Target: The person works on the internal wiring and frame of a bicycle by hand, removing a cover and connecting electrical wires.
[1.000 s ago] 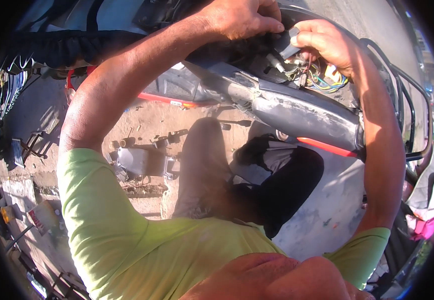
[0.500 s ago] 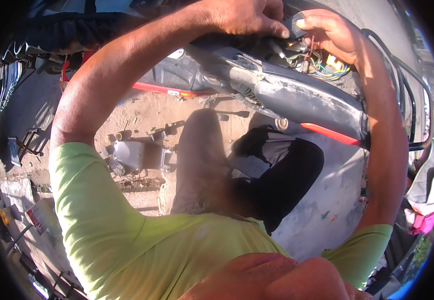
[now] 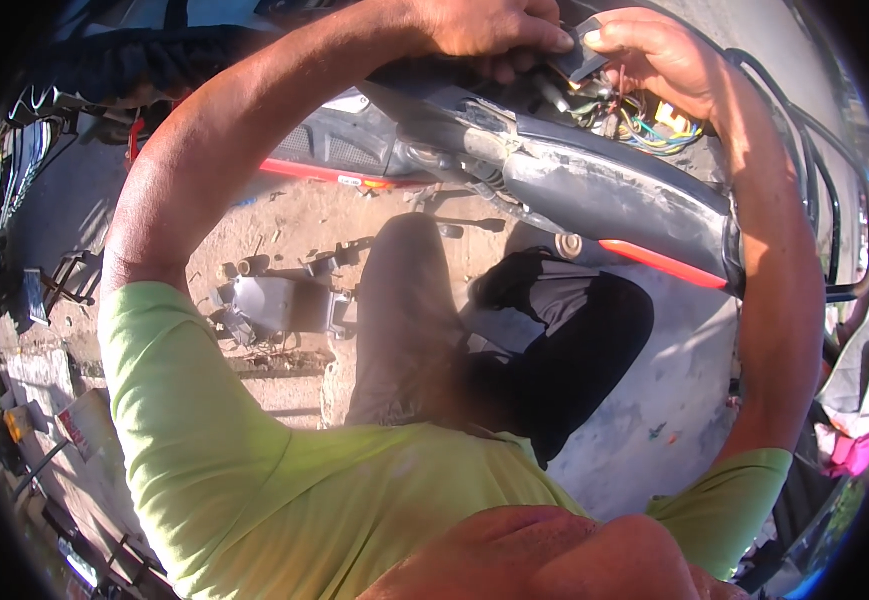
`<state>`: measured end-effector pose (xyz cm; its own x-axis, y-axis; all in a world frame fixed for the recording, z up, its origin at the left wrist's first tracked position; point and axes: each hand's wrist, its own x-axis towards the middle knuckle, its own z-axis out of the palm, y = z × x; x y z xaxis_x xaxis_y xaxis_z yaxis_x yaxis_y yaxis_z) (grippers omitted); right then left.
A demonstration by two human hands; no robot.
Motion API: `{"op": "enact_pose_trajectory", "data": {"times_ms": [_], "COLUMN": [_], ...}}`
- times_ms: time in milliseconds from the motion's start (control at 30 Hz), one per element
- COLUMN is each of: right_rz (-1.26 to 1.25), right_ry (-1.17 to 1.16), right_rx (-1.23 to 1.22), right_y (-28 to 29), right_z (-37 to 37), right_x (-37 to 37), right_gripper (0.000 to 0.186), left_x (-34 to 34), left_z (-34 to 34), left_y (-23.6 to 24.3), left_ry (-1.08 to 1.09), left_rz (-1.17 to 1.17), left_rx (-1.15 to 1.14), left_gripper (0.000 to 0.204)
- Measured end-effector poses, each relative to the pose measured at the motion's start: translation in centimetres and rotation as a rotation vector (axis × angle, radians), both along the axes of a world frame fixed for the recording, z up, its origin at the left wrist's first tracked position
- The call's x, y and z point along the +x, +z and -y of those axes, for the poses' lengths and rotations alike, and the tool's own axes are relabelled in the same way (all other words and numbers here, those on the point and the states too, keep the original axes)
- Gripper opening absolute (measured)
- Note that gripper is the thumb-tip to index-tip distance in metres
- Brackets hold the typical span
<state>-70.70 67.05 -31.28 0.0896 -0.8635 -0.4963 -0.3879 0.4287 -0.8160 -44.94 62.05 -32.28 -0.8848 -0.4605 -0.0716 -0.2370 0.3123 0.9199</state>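
Observation:
My left hand (image 3: pixel 495 24) and my right hand (image 3: pixel 663 62) meet at the top, over the opened body of a motorcycle (image 3: pixel 615 190). Between them is a small, dark, flat part (image 3: pixel 583 64). My right thumb and fingers pinch one side of it. The left hand's thumb presses at its other edge, with the fingers curled and partly hidden. Below the right hand lies a tangle of coloured wires (image 3: pixel 645 130) with a yellow connector (image 3: pixel 671 119). The motorcycle's side panel is dusty grey, with a red strip (image 3: pixel 665 264) along its lower edge.
A black tubular rack (image 3: pixel 823 190) curves beside my right forearm. On the ground at left lie a grey metal part (image 3: pixel 263 304), a dark metal stand (image 3: pixel 75 280) and several small loose pieces. A long dark tool (image 3: pixel 470 224) rests near my knee. Cloths (image 3: pixel 855 440) hang at far right.
The dark part has tilted and shows more of its dark face between my hands. Both hands keep their hold, shifting only slightly. The whole view has moved a little.

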Motion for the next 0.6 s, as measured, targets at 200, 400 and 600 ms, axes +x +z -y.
{"op": "enact_pose_trajectory", "data": {"times_ms": [200,400,600], "right_rz": [0.103,-0.007,0.138], "right_ry": [-0.033,-0.008,0.104], "right_rx": [0.061,-0.023,-0.044], "right_y": [-0.3,0.0,-1.2], "right_z": [0.4,0.0,0.3], "right_x": [-0.8,0.0,-1.7], "right_gripper": [0.019,0.023,0.021], "left_x": [-0.7,-0.9,-0.2], "left_z": [-0.1,0.3,0.0], "left_y": [0.0,-1.3,-0.4], "left_ry": [0.041,0.005,-0.029], "left_rz": [0.099,0.038,0.005], "left_rx": [0.045,-0.059,-0.059], "left_gripper": [0.028,0.026,0.026]}}
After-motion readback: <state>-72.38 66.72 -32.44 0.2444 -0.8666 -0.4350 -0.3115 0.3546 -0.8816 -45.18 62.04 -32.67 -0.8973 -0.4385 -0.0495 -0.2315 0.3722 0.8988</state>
